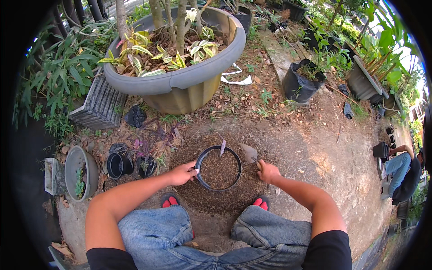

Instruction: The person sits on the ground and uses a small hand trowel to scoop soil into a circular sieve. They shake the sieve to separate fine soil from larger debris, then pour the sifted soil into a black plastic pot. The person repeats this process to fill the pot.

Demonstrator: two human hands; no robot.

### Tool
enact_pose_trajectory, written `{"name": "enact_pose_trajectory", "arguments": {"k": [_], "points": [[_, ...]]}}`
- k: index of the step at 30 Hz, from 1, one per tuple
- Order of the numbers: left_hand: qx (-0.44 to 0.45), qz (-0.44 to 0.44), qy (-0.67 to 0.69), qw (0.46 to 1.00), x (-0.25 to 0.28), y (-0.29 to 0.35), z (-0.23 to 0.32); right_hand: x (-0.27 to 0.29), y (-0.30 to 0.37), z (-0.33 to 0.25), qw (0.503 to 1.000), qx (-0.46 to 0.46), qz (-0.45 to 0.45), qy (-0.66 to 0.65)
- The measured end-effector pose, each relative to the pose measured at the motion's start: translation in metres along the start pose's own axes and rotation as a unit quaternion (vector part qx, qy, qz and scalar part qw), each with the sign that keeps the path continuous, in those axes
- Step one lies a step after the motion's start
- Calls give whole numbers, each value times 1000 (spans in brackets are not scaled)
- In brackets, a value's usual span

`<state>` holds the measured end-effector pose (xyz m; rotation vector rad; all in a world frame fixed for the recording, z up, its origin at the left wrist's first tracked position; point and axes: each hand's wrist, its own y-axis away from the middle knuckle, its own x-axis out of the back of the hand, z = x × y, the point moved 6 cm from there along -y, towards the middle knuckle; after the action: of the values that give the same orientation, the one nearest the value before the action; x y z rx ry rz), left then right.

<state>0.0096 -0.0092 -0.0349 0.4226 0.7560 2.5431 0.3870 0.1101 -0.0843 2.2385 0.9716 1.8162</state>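
Observation:
A round black plastic pot (240, 173) stands on the ground between my feet, filled with loose brown soil mix (219, 170). My left hand (183, 173) is closed on the left side of its rim, thumb on the edge. To the right of the pot, my right hand (268, 172) grips the handle of a hand trowel (249, 153). The trowel's blade rests low over the scattered soil, pointing up and left, just beside the rim. A small purplish leaf or cutting (222, 147) shows at the pot's far edge. More soil mix (216, 200) lies spread around the pot.
A large grey-rimmed planter (180, 81) with stems stands ahead. At left are a ribbed rectangular planter (96, 101), a grey pot (92, 177) and a small black pot (115, 166). A black grow bag (302, 83) stands ahead right; another person (405, 175) sits far right.

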Motion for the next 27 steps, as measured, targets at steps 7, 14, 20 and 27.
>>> {"name": "enact_pose_trajectory", "arguments": {"k": [7, 14, 20, 27], "points": [[3, 18, 20, 1000, -2, 8, 7, -9, 22, 1, 988, -13, -8, -151], [-1, 17, 5, 1000, -5, 7, 16, 0, 26, 21, 961, 3, 32, -276], [-7, 14, 19, 1000, -3, 7, 4, 17, 36, 12, 928, -62, 54, -365], [-12, 7, -3, 1000, -4, 3, 4, 50, 45, 13, 954, 14, 145, -264]]}}
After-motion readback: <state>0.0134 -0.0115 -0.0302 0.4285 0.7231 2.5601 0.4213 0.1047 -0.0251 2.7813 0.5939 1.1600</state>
